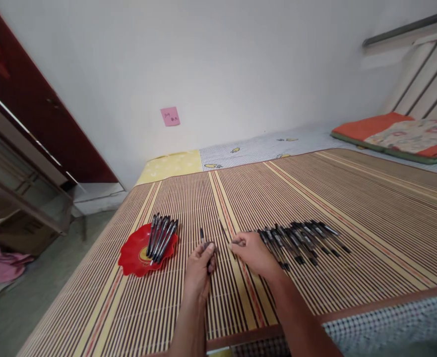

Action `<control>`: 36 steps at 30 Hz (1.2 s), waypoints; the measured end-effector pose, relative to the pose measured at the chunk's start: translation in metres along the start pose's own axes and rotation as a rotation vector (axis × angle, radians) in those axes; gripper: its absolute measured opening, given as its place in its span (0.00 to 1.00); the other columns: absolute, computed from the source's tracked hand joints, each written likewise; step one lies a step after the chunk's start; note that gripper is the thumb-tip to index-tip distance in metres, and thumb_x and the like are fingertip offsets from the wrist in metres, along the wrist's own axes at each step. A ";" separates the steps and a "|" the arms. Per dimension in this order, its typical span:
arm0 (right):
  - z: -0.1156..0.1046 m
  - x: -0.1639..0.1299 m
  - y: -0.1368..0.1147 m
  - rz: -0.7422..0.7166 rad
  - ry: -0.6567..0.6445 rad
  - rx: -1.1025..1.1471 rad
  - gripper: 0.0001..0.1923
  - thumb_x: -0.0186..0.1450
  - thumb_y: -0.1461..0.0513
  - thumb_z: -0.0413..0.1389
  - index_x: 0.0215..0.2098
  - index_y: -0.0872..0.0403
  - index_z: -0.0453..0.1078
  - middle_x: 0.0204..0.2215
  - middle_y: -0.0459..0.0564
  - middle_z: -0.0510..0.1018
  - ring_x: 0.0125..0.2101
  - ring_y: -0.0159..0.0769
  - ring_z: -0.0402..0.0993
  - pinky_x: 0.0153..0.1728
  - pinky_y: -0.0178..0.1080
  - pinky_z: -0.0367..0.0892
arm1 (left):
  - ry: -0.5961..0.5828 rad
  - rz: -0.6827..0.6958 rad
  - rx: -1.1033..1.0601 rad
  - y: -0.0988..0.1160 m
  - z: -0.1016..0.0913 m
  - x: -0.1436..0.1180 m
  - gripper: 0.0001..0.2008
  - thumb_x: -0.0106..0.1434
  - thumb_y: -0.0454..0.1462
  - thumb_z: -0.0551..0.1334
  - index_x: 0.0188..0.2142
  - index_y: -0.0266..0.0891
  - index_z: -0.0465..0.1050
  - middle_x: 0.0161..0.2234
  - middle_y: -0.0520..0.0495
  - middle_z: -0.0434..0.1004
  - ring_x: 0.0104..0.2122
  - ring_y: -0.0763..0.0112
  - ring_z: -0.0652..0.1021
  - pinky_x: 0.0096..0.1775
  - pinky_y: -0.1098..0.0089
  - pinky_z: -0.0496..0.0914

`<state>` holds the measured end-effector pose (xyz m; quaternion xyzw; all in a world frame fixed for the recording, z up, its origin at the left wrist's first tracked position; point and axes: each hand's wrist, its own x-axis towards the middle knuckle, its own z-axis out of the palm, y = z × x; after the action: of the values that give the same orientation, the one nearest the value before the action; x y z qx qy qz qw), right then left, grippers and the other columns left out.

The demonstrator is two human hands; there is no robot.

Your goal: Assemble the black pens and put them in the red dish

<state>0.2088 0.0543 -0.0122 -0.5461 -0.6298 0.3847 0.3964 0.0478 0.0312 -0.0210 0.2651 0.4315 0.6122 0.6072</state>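
Observation:
My left hand (200, 265) is closed around a dark pen (202, 237) whose tip sticks up past the fingers. My right hand (253, 253) pinches a thin pen part (223, 231) between thumb and forefinger, just right of the left hand. A red wavy-edged plate (132, 255) to the left holds several assembled black pens (161, 235). A loose row of several black pens (302, 239) lies on the mat right beside my right hand.
Everything rests on a striped bamboo mat (352, 198) covering a bed. A folded orange blanket (397, 131) lies at the far right. A pink sticky note (170, 116) is on the white wall. A dark red cabinet (35, 114) stands at left.

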 end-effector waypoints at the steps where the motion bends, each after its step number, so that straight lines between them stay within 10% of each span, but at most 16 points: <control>1: 0.005 0.001 -0.002 -0.005 -0.009 0.105 0.07 0.57 0.60 0.57 0.23 0.54 0.69 0.19 0.43 0.72 0.23 0.33 0.68 0.25 0.34 0.57 | -0.010 -0.001 -0.001 -0.001 0.001 -0.001 0.24 0.40 0.43 0.80 0.31 0.32 0.74 0.21 0.56 0.70 0.16 0.85 0.61 0.17 0.81 0.53; 14: 0.015 -0.005 -0.024 -0.052 -0.126 0.244 0.08 0.56 0.58 0.58 0.26 0.56 0.73 0.23 0.46 0.75 0.26 0.34 0.71 0.28 0.35 0.63 | -0.046 0.029 -0.081 -0.001 0.003 -0.005 0.22 0.42 0.42 0.79 0.29 0.37 0.71 0.19 0.59 0.65 0.16 0.84 0.60 0.17 0.80 0.50; 24: -0.019 0.000 -0.024 -0.019 0.122 0.625 0.21 0.61 0.52 0.60 0.46 0.56 0.77 0.27 0.48 0.77 0.22 0.29 0.64 0.22 0.34 0.57 | -0.194 0.022 0.168 -0.003 0.010 -0.016 0.12 0.51 0.40 0.75 0.30 0.36 0.76 0.25 0.50 0.76 0.25 0.77 0.71 0.25 0.78 0.60; 36: -0.020 -0.001 -0.025 0.002 -0.005 0.681 0.13 0.58 0.55 0.65 0.34 0.56 0.76 0.19 0.42 0.73 0.19 0.25 0.61 0.19 0.31 0.54 | -0.186 0.069 0.278 -0.008 0.008 -0.015 0.11 0.51 0.39 0.74 0.29 0.37 0.76 0.25 0.52 0.73 0.24 0.76 0.67 0.25 0.76 0.58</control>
<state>0.2176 0.0512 0.0178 -0.3821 -0.4656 0.5746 0.5541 0.0604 0.0176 -0.0205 0.4165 0.4449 0.5399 0.5806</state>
